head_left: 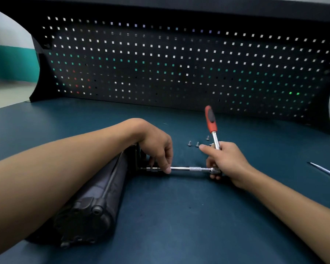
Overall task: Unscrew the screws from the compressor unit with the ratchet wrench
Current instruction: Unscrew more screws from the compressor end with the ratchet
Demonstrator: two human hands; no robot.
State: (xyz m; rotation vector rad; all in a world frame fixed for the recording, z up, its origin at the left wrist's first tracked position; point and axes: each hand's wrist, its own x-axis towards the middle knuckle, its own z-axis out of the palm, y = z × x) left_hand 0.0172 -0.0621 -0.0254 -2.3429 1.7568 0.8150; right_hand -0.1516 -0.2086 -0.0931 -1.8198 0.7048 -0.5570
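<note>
Compressor unit (95,197): one, dark, lying lengthwise on the surface (179,216), left of centre, under the left forearm. At its far end the left hand (156,147) has its grip pinching the extension bar (189,169) by the socket. The right hand (225,162) has its grip curled round the head of the one ratchet wrench (211,121), forefinger out. Probably one screw in hand. Beyond: three loose screws (197,144) already out, perhaps a fourth half-hidden. How many are left, cannot tell. Pegboard (179,63) behind.

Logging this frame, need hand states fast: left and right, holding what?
Left hand: pinching the extension bar near its socket end.
Right hand: gripping the ratchet wrench at its head.
</note>
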